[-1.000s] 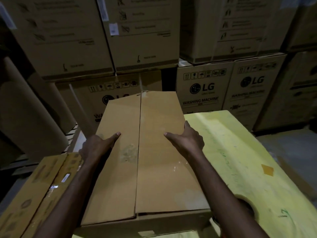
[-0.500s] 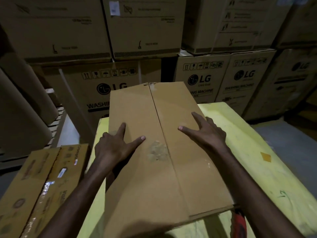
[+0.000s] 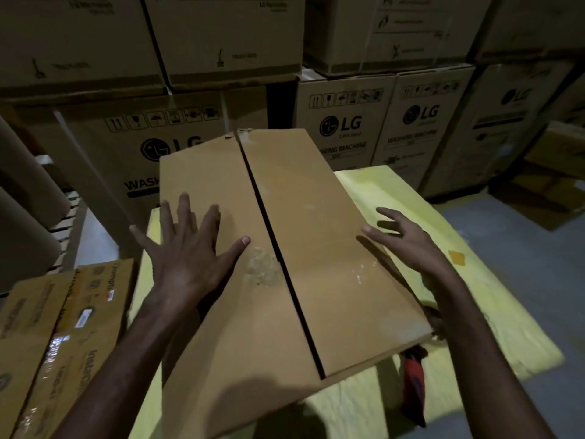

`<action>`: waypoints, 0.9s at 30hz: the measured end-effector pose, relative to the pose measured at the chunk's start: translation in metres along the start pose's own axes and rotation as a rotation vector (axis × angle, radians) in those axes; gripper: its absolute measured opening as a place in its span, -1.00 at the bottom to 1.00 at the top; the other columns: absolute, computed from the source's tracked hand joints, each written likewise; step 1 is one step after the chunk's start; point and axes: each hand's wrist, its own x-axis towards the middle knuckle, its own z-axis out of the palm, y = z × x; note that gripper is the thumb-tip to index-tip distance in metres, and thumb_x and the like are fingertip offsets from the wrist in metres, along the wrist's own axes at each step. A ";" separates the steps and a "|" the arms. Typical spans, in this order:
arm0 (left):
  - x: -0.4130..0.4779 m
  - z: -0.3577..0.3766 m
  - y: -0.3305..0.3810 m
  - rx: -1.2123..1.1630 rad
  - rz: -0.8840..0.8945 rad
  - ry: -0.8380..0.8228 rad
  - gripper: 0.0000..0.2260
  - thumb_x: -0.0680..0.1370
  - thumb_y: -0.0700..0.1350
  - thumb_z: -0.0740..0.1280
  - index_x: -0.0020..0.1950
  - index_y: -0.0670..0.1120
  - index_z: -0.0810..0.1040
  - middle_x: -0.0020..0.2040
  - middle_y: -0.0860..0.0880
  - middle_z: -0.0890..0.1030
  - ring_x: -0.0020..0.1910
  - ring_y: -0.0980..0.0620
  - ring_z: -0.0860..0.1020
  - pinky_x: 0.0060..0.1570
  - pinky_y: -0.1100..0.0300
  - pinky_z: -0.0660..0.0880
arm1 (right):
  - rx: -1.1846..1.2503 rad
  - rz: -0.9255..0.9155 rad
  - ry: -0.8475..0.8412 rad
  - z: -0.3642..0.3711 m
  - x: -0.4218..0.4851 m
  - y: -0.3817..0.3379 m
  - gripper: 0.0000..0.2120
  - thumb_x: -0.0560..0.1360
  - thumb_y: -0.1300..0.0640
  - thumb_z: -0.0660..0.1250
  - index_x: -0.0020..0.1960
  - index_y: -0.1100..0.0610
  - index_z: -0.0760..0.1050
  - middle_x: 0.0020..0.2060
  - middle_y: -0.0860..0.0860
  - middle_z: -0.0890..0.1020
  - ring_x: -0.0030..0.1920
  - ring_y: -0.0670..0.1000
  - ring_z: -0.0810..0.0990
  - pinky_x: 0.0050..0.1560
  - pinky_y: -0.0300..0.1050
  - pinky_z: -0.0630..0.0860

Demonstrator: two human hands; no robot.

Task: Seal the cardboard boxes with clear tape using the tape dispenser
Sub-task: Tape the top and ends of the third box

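Observation:
A long brown cardboard box (image 3: 316, 248) lies on a yellow table (image 3: 474, 312), its two top flaps folded down with a dark open seam running between them. My left hand (image 3: 186, 251) lies flat with spread fingers on the left flap. My right hand (image 3: 405, 242) hovers at the box's right edge, fingers loosely spread, holding nothing. A red and black tape dispenser (image 3: 414, 384) pokes out from under the box's near right corner, partly hidden by my right forearm.
A taped cardboard box (image 3: 63, 343) sits lower at the left. Large stacked LG washing-machine cartons (image 3: 345, 128) wall off the back. Brown paper rolls (image 3: 22, 217) lean at far left. Grey floor (image 3: 538, 248) shows to the right of the table.
The box has turned so its far end points left and its near end right. My left hand flattened and spread on the left flap. My right hand lifted off to the right edge.

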 end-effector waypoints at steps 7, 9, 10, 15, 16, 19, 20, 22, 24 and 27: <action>0.006 -0.009 0.057 -0.113 0.246 0.027 -0.22 0.52 0.52 -0.03 0.66 0.17 0.11 0.70 -0.05 -0.04 0.66 -0.14 -0.06 0.54 -0.40 -0.03 | 0.236 0.434 0.702 0.022 -0.062 0.143 -0.71 0.56 -0.09 0.44 0.08 0.12 0.54 -0.07 0.06 0.61 0.07 0.19 0.61 -0.04 0.00 0.45; 0.010 -0.007 0.071 -0.190 0.318 -0.005 -0.25 0.55 0.51 -0.01 0.65 0.17 0.15 0.69 -0.06 0.03 0.65 -0.14 0.01 0.55 -0.36 0.04 | 0.290 0.611 0.746 0.047 -0.086 0.171 -0.78 0.59 0.03 0.39 0.07 0.19 0.50 -0.07 0.15 0.58 0.01 0.22 0.55 -0.07 0.01 0.41; 0.012 -0.005 0.076 -0.215 0.351 -0.023 -0.26 0.56 0.51 0.00 0.65 0.17 0.16 0.69 -0.06 0.05 0.65 -0.13 0.03 0.56 -0.34 0.06 | 0.311 0.687 0.736 0.060 -0.096 0.181 -0.81 0.59 0.04 0.38 0.05 0.17 0.50 -0.06 0.17 0.58 -0.02 0.21 0.53 -0.06 0.04 0.44; 0.020 0.021 0.090 -0.109 0.387 -0.154 -0.30 0.57 0.46 0.01 0.66 0.19 0.13 0.70 -0.05 -0.01 0.67 -0.09 -0.08 0.58 -0.29 -0.11 | 0.180 0.701 0.539 0.088 -0.117 0.206 -0.59 0.48 -0.20 0.49 0.06 0.06 0.43 -0.03 0.12 0.61 -0.06 0.15 0.49 -0.06 0.01 0.40; 0.020 0.026 0.090 -0.116 0.389 -0.147 -0.30 0.57 0.46 -0.01 0.66 0.19 0.13 0.70 -0.04 -0.01 0.68 -0.09 -0.09 0.58 -0.29 -0.13 | 0.146 0.705 0.446 0.088 -0.117 0.207 -0.55 0.48 -0.21 0.49 0.10 0.06 0.40 -0.03 0.12 0.60 -0.06 0.16 0.49 -0.05 0.02 0.40; 0.018 0.038 0.088 -0.184 0.394 -0.080 -0.30 0.58 0.49 -0.04 0.65 0.20 0.15 0.70 -0.02 0.02 0.68 -0.06 -0.09 0.58 -0.27 -0.13 | 0.144 0.710 0.318 0.087 -0.115 0.216 -0.54 0.50 -0.15 0.49 0.15 0.10 0.37 -0.02 0.15 0.60 -0.10 0.20 0.55 -0.07 0.05 0.51; 0.017 0.041 0.087 -0.188 0.398 -0.059 -0.30 0.58 0.50 -0.06 0.65 0.20 0.15 0.70 -0.02 0.02 0.68 -0.06 -0.08 0.58 -0.27 -0.11 | 0.215 0.718 0.328 0.085 -0.114 0.217 -0.58 0.51 -0.09 0.49 0.13 0.14 0.38 -0.02 0.17 0.61 -0.14 0.22 0.59 -0.09 0.09 0.56; 0.014 0.046 0.086 -0.188 0.404 -0.028 -0.30 0.58 0.48 -0.10 0.65 0.20 0.14 0.70 -0.02 0.03 0.68 -0.05 -0.07 0.58 -0.26 -0.08 | 0.258 0.715 0.379 0.081 -0.113 0.217 -0.65 0.53 -0.03 0.48 0.08 0.16 0.40 -0.06 0.19 0.62 -0.23 0.18 0.62 -0.14 0.12 0.58; 0.013 0.048 0.085 -0.208 0.403 -0.017 -0.31 0.58 0.47 -0.09 0.64 0.19 0.15 0.70 -0.02 0.04 0.68 -0.05 -0.06 0.58 -0.26 -0.06 | 0.184 0.691 0.461 0.078 -0.113 0.219 -0.67 0.52 -0.04 0.49 0.03 0.14 0.43 -0.08 0.16 0.61 -0.21 0.10 0.55 -0.11 0.10 0.56; 0.012 0.046 0.085 -0.274 0.386 -0.003 -0.32 0.58 0.47 -0.01 0.61 0.18 0.25 0.69 -0.02 0.11 0.67 -0.06 -0.02 0.56 -0.32 -0.05 | 0.234 0.687 0.638 0.068 -0.113 0.209 -0.67 0.47 -0.10 0.52 -0.02 0.08 0.46 -0.18 0.13 0.64 -0.21 0.16 0.59 -0.16 0.08 0.60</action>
